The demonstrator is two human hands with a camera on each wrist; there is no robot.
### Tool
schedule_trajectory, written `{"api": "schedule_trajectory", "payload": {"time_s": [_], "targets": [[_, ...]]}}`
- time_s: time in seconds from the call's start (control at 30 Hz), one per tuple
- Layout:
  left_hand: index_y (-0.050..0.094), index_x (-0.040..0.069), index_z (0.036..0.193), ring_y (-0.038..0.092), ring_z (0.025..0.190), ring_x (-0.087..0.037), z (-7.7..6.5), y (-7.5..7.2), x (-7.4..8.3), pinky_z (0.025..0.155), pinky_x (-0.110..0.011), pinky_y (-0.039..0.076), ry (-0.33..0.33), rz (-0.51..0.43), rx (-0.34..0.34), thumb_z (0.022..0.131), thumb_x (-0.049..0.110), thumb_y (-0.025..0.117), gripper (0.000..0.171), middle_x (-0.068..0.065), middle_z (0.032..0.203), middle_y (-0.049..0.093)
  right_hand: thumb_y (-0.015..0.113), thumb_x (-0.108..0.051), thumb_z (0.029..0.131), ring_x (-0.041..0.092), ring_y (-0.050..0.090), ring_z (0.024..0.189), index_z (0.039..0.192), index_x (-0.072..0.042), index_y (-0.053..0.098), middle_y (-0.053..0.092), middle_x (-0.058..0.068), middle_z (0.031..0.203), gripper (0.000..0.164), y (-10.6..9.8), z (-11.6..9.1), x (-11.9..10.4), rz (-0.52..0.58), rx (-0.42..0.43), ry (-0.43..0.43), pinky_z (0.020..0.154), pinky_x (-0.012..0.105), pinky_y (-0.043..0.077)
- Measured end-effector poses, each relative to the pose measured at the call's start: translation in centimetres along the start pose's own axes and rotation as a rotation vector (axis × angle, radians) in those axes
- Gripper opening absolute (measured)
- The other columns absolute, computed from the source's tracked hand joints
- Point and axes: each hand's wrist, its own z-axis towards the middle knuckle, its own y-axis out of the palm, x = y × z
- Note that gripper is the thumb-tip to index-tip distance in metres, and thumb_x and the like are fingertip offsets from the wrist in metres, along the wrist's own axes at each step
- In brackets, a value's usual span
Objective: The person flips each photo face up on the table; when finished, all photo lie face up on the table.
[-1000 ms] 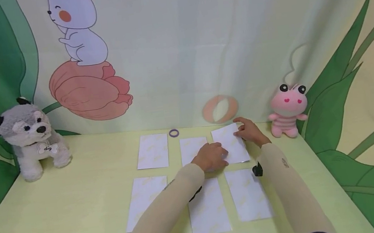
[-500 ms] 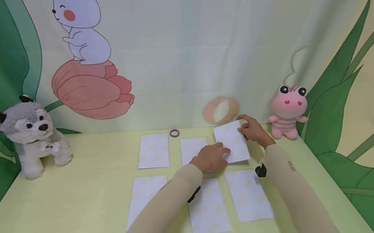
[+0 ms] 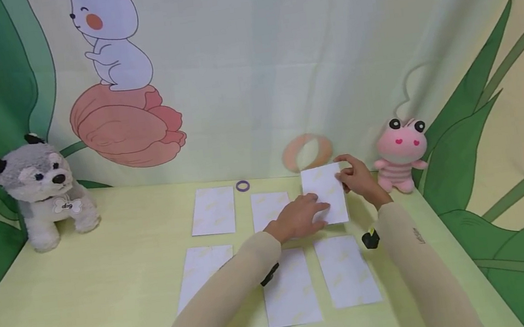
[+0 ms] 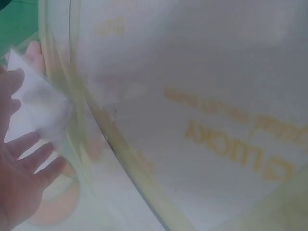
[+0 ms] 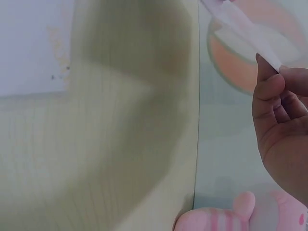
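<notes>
A white paper card [image 3: 320, 180] with faint yellow print stands raised and tilted at the back right of the table. My right hand [image 3: 358, 178] pinches its right edge between thumb and fingers, as the right wrist view shows with the card edge [image 5: 270, 57] in the fingertips. From the left, my left hand [image 3: 296, 217] reaches across with extended fingers laid against the card's lower left part. In the left wrist view, fairly straight fingers [image 4: 50, 171] overlap the card [image 4: 41, 103]. The side of the card facing away is hidden in the head view.
Similar white cards lie flat: back left [image 3: 212, 211], back middle [image 3: 270, 206], front left [image 3: 201, 271], front middle [image 3: 290, 292], front right [image 3: 348, 271]. A purple ring [image 3: 242, 186] lies behind them. A plush dog [image 3: 45, 197] and pink plush toy [image 3: 400, 159] flank the table.
The card's upper edge has risen and tipped more upright, moving slightly right. My right hand has moved up and right with it, while the left hand followed a little to the right.
</notes>
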Motion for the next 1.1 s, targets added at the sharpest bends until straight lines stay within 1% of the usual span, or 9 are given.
{"api": "schedule_trajectory", "payload": {"time_s": [0.07,0.17,0.23,0.33,0.47,0.73,0.87,1.03,1.1], "targets": [[0.053,0.024,0.145,0.051,0.13,-0.026,-0.1,0.0,0.0,0.104,-0.039,0.046,0.004,-0.012,0.012,0.097,0.043,0.06,0.052,-0.009,0.15,0.047,0.055,-0.003,0.1,0.017,0.055,0.057,0.143,0.002,0.037,0.06,0.006,0.069,0.046,-0.1,0.2,0.5,0.033,0.016,0.01,0.058,0.032,0.051],[0.049,0.026,0.148,0.048,0.134,-0.025,-0.2,0.0,0.0,0.106,-0.038,0.045,0.0,-0.027,0.04,0.096,0.045,0.062,0.056,-0.007,0.152,0.044,0.055,-0.005,0.101,0.011,0.056,0.057,0.143,0.001,0.033,0.062,-0.002,0.07,0.048,-0.2,0.5,1.2,0.078,0.033,0.014,0.059,0.027,0.051],[0.046,0.027,0.15,0.046,0.137,-0.024,-0.3,0.0,0.0,0.106,-0.039,0.046,-0.005,-0.038,0.064,0.095,0.046,0.063,0.06,-0.006,0.153,0.042,0.054,-0.005,0.101,0.009,0.057,0.058,0.143,0.001,0.03,0.064,-0.005,0.072,0.048,-0.2,0.6,1.3,0.107,0.04,0.012,0.059,0.024,0.051],[0.043,0.029,0.151,0.044,0.138,-0.024,-0.4,0.1,-0.1,0.103,-0.039,0.048,-0.001,-0.031,0.112,0.093,0.048,0.066,0.065,-0.005,0.155,0.04,0.053,-0.005,0.101,0.008,0.058,0.059,0.143,0.002,0.028,0.065,-0.005,0.074,0.049,-0.1,0.5,1.0,0.146,0.049,0.005,0.059,0.022,0.051],[0.043,0.03,0.151,0.044,0.138,-0.024,-0.5,0.2,-0.2,0.099,-0.039,0.05,0.014,0.0,0.177,0.092,0.049,0.068,0.067,-0.005,0.154,0.04,0.053,-0.005,0.101,0.008,0.058,0.059,0.145,0.002,0.027,0.065,-0.006,0.074,0.051,0.0,0.3,0.3,0.175,0.064,0.013,0.059,0.021,0.051],[0.045,0.028,0.15,0.044,0.138,-0.024,-0.7,-0.1,0.1,0.1,-0.039,0.049,0.084,0.011,0.294,0.091,0.046,0.07,0.067,-0.007,0.15,0.044,0.054,-0.003,0.1,0.008,0.06,0.059,0.141,0.003,0.027,0.065,-0.005,0.07,0.05,0.3,0.1,-0.5,0.248,0.098,0.03,0.059,0.021,0.054],[0.045,0.027,0.15,0.044,0.138,-0.023,-0.8,-0.2,0.3,0.1,-0.038,0.05,0.104,-0.023,0.308,0.092,0.045,0.069,0.065,-0.008,0.15,0.045,0.055,-0.002,0.099,0.008,0.061,0.058,0.138,0.002,0.029,0.067,-0.006,0.069,0.046,0.4,0.0,-0.7,0.289,0.11,0.034,0.059,0.021,0.054],[0.044,0.025,0.152,0.044,0.14,-0.025,-1.1,-0.3,0.3,0.109,-0.038,0.044,0.132,-0.09,0.296,0.096,0.037,0.065,0.06,-0.009,0.152,0.044,0.055,-0.001,0.098,0.008,0.065,0.058,0.134,0.001,0.032,0.069,-0.005,0.069,0.043,0.5,-0.1,-0.8,0.342,0.134,0.044,0.06,0.022,0.056],[0.044,0.024,0.152,0.044,0.141,-0.026,-1.2,-0.4,0.3,0.112,-0.039,0.041,0.146,-0.113,0.292,0.098,0.033,0.063,0.058,-0.01,0.154,0.044,0.056,-0.001,0.098,0.009,0.066,0.059,0.131,-0.002,0.035,0.069,-0.004,0.069,0.04,0.5,-0.2,-0.9,0.367,0.143,0.055,0.062,0.023,0.057]]}}
